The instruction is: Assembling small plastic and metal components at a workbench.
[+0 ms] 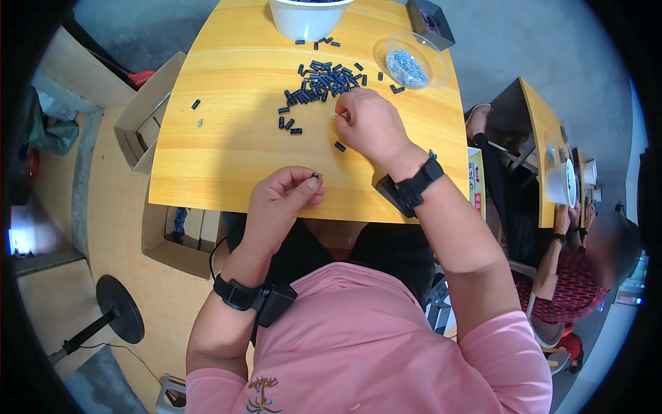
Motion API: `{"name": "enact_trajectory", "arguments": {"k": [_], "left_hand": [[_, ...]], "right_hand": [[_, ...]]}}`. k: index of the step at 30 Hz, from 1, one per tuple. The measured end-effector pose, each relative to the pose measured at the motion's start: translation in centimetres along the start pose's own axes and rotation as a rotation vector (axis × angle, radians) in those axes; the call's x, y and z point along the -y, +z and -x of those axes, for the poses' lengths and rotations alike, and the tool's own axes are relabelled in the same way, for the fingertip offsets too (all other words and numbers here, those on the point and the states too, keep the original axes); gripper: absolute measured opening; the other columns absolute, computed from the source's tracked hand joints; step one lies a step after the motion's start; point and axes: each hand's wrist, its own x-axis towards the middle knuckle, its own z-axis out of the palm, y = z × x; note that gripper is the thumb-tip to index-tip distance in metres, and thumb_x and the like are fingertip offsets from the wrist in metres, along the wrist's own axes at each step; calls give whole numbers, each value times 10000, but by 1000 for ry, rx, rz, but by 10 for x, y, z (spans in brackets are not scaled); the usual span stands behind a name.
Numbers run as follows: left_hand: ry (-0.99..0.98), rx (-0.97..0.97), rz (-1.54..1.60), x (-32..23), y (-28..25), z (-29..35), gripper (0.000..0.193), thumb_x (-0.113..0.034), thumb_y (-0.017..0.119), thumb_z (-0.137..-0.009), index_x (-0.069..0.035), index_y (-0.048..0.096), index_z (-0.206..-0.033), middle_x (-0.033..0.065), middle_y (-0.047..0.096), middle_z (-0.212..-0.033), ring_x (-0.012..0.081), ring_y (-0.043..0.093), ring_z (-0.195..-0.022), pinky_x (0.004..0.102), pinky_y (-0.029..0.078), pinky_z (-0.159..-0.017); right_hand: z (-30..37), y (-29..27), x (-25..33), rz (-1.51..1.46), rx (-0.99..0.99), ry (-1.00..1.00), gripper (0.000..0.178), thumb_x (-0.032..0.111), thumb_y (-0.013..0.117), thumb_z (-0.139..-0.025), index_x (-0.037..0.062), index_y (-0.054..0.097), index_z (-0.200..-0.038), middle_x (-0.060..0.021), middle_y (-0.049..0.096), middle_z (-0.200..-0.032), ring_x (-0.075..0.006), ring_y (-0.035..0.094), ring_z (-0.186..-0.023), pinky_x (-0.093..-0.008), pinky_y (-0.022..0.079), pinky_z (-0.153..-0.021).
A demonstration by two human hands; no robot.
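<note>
Near the front edge of the table, my left hand (281,199) is closed, with a small black cylindrical piece (315,175) pinched between thumb and forefinger. My right hand (372,125) is at the near right side of a pile of black cylindrical pieces (321,84). Its fingers are curled together, and what they hold, if anything, is too small or hidden to tell. One loose black piece (340,146) lies just below the right hand. Beyond that hand stands a clear round plastic tub (431,79) with many small silvery metal parts (405,67).
A white bucket (310,24) of dark pieces and a dark grey box (448,36) stand at the table's far side. On the left lie a black piece (196,104) and a small metal part (200,123). Another person (558,290) sits at a table on the right.
</note>
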Motion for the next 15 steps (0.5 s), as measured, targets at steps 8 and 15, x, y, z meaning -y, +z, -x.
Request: {"name": "enact_trajectory", "arguments": {"k": [8,15], "left_hand": [[34,61,23,3,-2,0,176,-114,594,-883,-7,592,-1023,53,634,-906,130,614,-847,257,513,-778],[75,46,-27,-7,11,11,164,-108,593,-884,-8,603,-1013,51,635,-900,121,607,-814,251,511,-755]], "right_hand": [[46,-31,23,-676,-1,261,100,38,658,-746,11,562,-751,-42,569,-657,-85,517,-550,-208,418,-543],[77,-39,40,-1270,62,496,74,25,634,-823,7,620,-894,7,604,-727,-48,548,-596,-180,447,-540]]}}
